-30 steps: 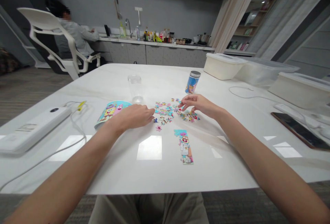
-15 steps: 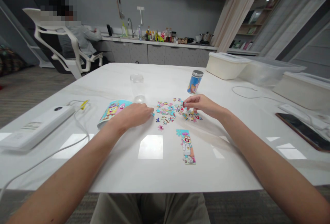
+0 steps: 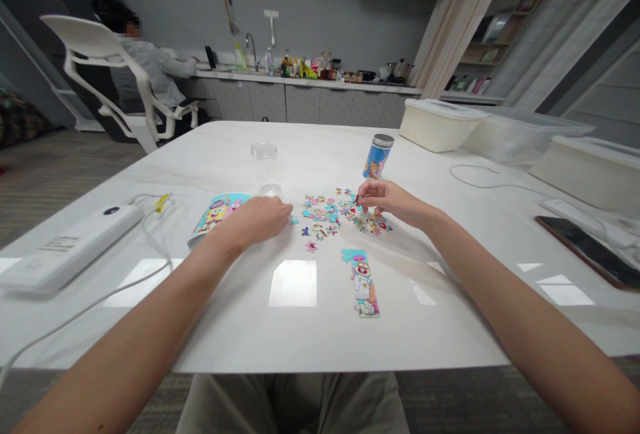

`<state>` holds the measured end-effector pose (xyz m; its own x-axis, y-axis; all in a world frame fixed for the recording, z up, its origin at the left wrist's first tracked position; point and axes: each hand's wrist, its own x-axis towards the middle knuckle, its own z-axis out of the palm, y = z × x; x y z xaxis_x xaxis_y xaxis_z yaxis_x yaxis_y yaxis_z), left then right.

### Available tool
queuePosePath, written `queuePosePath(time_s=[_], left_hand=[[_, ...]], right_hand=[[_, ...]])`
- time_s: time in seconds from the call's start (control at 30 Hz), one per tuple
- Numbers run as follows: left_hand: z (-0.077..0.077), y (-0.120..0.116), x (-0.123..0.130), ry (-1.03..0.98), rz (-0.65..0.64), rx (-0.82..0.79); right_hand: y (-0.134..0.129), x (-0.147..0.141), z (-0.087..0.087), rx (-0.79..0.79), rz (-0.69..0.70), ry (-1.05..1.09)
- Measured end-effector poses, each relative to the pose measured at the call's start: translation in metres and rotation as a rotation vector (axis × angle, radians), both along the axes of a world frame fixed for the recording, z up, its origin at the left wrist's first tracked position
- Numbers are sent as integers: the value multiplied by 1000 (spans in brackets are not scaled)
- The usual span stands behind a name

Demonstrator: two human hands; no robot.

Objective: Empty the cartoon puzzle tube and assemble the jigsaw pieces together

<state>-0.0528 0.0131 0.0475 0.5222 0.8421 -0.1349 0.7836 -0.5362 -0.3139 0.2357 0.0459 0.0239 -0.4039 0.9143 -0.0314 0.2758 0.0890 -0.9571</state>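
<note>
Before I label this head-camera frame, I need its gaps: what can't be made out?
Head view:
Small red piece: mostly covered by the right hand.
Curved blue cartoon-printed sheet: right part behind the left forearm and left hand.
Loose multicoloured jigsaw pieces: prints too small.
Rightmost cream lidded plastic box: cut by right edge.

the table is glossy, puzzle pieces possibly cardboard.

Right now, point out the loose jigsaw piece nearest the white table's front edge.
The pink, knobbed piece, left of the flat cartoon-printed strip; all other visible loose pieces lie farther back.
</note>
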Motion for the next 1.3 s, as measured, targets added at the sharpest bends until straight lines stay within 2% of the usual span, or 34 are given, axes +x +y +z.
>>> queuePosePath(time_s=[0.17,0.37,0.57,0.9,1.1,1.3], left_hand=[[1,1,-2,-6,-1,1],[-1,-3,4,-40,-69,-3],[-7,-4,11,-67,-45,34],[-26,10,17,-122,28,167],[-36,18,28,-164,-65,84],[-39,21,28,-220,7,102]], right_hand=[[-2,-3,2,3,-34,40],[-2,-2,3,1,-27,30],[1,3,0,6,5,-9],[1,2,-2,-28,26,-4],[-2,-1,1,-44,36,-22],[-1,0,-1,-37,52,-30]])
